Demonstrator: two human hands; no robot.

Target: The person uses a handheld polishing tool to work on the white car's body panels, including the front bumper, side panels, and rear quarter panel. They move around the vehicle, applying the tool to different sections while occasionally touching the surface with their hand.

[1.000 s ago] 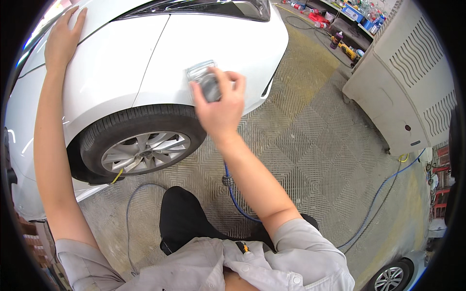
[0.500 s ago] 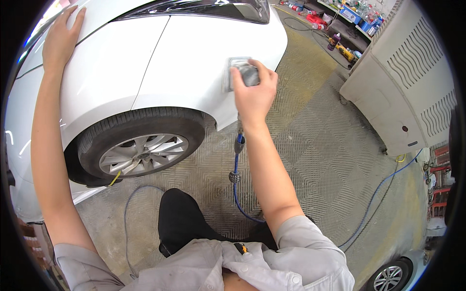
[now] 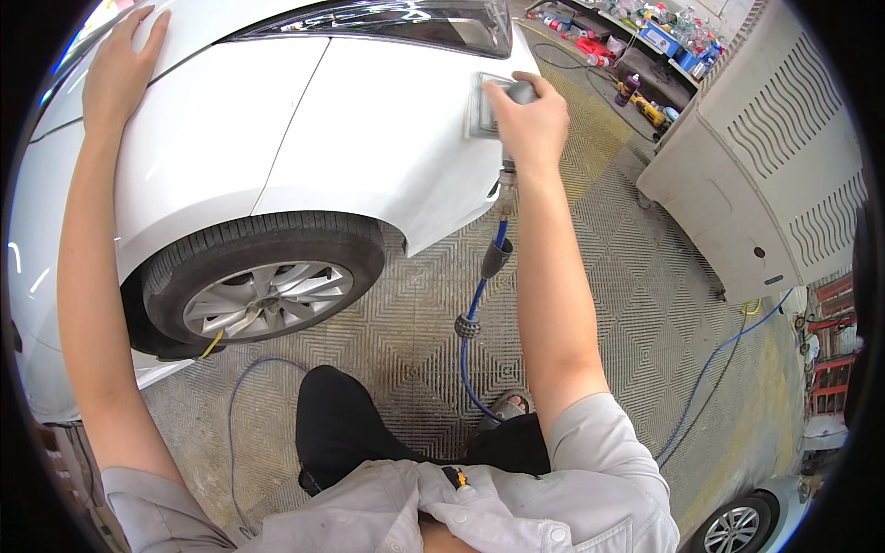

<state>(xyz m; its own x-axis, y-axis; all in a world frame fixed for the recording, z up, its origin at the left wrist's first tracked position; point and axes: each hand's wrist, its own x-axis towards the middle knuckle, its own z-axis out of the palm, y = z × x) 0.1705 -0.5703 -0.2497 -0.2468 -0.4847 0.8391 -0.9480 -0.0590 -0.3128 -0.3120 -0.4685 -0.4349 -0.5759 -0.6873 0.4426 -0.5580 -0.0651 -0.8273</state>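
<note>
My right hand (image 3: 536, 124) is wrapped round the rounded top of an air sander (image 3: 483, 109), whose flat square pad lies against the white bumper (image 3: 396, 120) below the headlight (image 3: 442, 26). From the tool's rear, a blue air hose (image 3: 477, 300) with metal and black fittings hangs down toward my feet. At the upper left, my left hand (image 3: 120, 78) rests with its fingers stretched along the car's hood edge, holding nothing. Under the white fender (image 3: 212, 129) stands the front wheel (image 3: 267, 300).
A large beige vented cabinet (image 3: 765, 166) stands at the right. Behind it are shelves with bottles (image 3: 682, 37), a purple bottle (image 3: 628, 89) and a yellow power tool (image 3: 653, 114). More hose (image 3: 705, 373) runs over the patterned floor (image 3: 415, 369). Another car's wheel (image 3: 737, 525) shows lower right.
My right hand has slid the sander right and upward along the bumper, toward its corner. The hose has swung right with it. My left hand stays on the hood edge.
</note>
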